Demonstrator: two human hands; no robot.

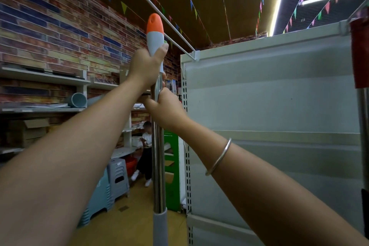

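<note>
My right hand (162, 106) wraps the upright steel pole (158, 166), below the white hook (169, 24). My left hand (146, 64), nearer that hook, grips the grey handle. The orange tip (154, 23) points up, just left of the hook's rod.

The pole (158, 166) stands just left of the shelf panel (269, 106).

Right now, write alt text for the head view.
A pole is held upright: the left hand grips its grey, orange-tipped handle, the right hand holds it just below. A white hook juts from a grey shelf panel beside it.
</note>
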